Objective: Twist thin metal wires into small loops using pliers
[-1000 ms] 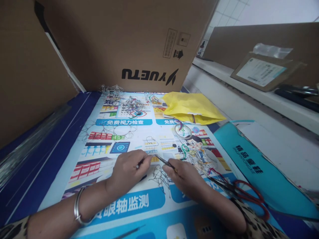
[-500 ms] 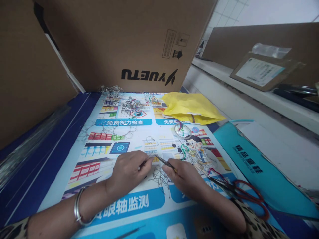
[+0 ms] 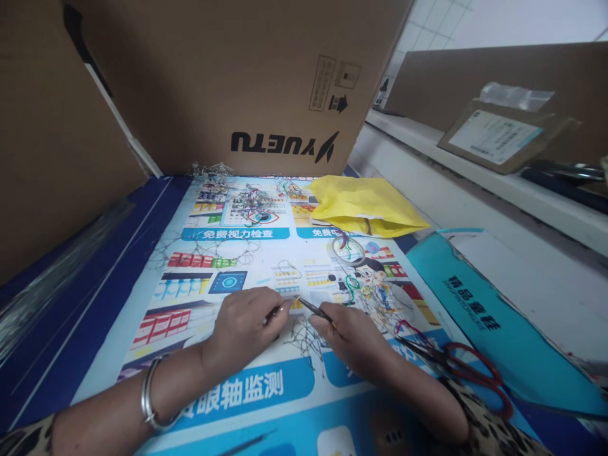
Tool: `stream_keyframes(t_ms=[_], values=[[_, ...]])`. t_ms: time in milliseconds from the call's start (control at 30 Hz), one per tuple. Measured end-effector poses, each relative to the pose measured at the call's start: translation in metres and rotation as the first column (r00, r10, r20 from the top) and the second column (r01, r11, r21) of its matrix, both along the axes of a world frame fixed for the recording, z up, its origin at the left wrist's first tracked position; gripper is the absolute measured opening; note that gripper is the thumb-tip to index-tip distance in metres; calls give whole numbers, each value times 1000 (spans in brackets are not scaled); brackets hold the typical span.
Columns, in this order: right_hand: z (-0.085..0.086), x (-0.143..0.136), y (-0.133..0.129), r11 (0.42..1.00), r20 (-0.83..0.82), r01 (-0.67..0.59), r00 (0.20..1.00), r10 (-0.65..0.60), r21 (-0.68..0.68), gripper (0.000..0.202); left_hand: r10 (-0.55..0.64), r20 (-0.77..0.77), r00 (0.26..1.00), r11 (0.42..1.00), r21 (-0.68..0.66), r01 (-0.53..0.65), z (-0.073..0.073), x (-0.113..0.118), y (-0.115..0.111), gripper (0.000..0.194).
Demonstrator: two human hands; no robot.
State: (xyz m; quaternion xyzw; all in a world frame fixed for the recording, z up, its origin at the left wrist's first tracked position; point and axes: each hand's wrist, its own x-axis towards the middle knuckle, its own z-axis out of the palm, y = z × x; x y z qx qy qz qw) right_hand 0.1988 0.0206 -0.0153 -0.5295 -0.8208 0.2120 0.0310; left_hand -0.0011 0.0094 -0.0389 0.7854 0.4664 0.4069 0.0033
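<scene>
Near the middle of the printed sheet, my right hand (image 3: 349, 329) is closed around dark needle-nose pliers (image 3: 311, 306), their slim jaws pointing up and left. Facing it, my left hand (image 3: 251, 320) is closed in a pinch. A thin pale wire (image 3: 287, 297) shows between its fingers and the pliers' tip; most of it is hidden or too fine to follow. Something dark lies between the left thumb and fingers, its kind unclear. Just below and between both hands is a small tangle of thin wire pieces (image 3: 306, 339) on the sheet.
Red-handled scissors (image 3: 475, 367) lie beside my right forearm. Tangled wire (image 3: 251, 199) covers the sheet's far part. Behind are a yellow pouch (image 3: 365, 202) and a clear ring-shaped spool (image 3: 348, 249). Large cardboard (image 3: 213, 82) walls the back; a teal box panel (image 3: 479, 310) is right.
The pliers' tip and the left fingertips have shifted very slightly around the wire. Otherwise both hands and everything on the sheet stay where they were.
</scene>
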Motion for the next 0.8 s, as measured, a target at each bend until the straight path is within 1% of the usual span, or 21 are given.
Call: stream_keyframes(t_ms=[133,233,300,367,600,800], values=[[-1,2,1,1000,26,-11,1000,11,-3,36,-31,0,1000,999,-21,31,0,-2,1,16],[0,2,1,1000,41,-13,999,14,-10,36,-76,-12,997,997,20,76,-1,-4,4,8],[2,1,2,1000,59,-16,998,17,-15,36,-101,-41,994,993,59,103,-2,-4,5,8],[4,0,2,1000,88,-20,996,21,-19,36,-119,-74,990,991,58,124,-2,-5,6,10],[6,0,3,996,203,-80,976,84,-26,36,-152,-193,969,988,-49,145,1,-10,6,14],[7,1,3,991,286,-134,950,121,27,37,-196,-280,940,977,-133,165,2,-14,9,16]])
